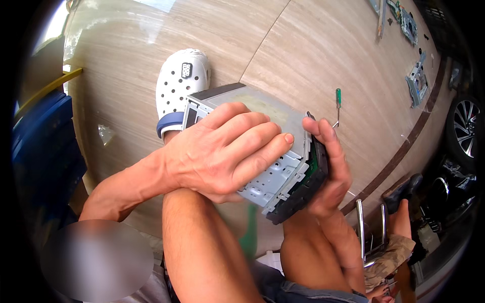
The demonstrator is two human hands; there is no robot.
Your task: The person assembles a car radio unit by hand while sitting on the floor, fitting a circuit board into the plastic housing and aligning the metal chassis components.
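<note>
Between both hands, a metal car stereo box [262, 151] is being held above the knees, left hand [222, 151] clasped over it, right hand [331, 166] gripping its black front [303, 189]. It could be dropped if squeezed loosely.

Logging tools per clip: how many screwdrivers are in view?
1: a green-handled screwdriver lies on the floor, just beyond the metal unit held in both hands. Others may be hidden among the far parts.

Beige polished stone-tile floor [323, 45] with a dark inlaid border strip. Lying on it — a small green-handled screwdriver [338, 103] in the open, grey metal brackets and chassis pieces [416, 80] well apart toward the far edge, a scrap of clear plastic [105, 134] at left.
</note>
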